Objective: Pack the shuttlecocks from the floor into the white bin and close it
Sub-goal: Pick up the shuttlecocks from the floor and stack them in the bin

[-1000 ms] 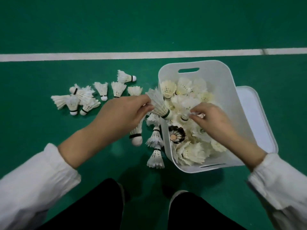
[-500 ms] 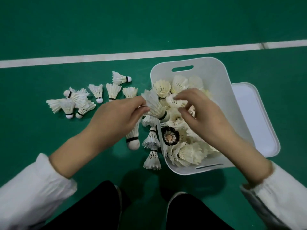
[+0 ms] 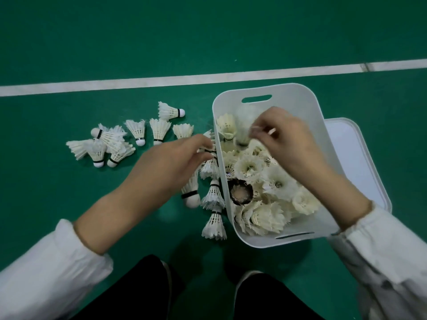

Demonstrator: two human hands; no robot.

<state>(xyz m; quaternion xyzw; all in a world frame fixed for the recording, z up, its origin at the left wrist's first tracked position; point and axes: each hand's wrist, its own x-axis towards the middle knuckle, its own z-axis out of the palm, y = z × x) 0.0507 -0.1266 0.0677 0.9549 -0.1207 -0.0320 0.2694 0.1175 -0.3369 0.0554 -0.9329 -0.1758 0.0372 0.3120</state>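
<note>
The white bin (image 3: 307, 125) stands on the green floor, holding several white shuttlecocks (image 3: 272, 181) and one dark one (image 3: 240, 192). My right hand (image 3: 291, 146) is over the bin's far half, fingertips touching the feathers of a blurred shuttlecock (image 3: 242, 125). My left hand (image 3: 171, 165) is beside the bin's left rim, pinching the top of a nested row of shuttlecocks (image 3: 213, 197) that lies along the bin wall. Another shuttlecock (image 3: 191, 192) lies partly under that hand. A loose group of shuttlecocks (image 3: 111, 144) is spread on the floor to the left.
The bin's white lid (image 3: 360, 162) lies flat on the floor at the bin's right side, partly under it. A white court line (image 3: 161, 80) crosses the floor behind. My dark trouser legs and shoes (image 3: 251, 280) are at the bottom edge.
My right hand has moved from the bin's middle to its far end, with a shuttlecock now blurred at its fingertips. The shuttlecock raised in my left hand is gone; that hand sank to the rim.
</note>
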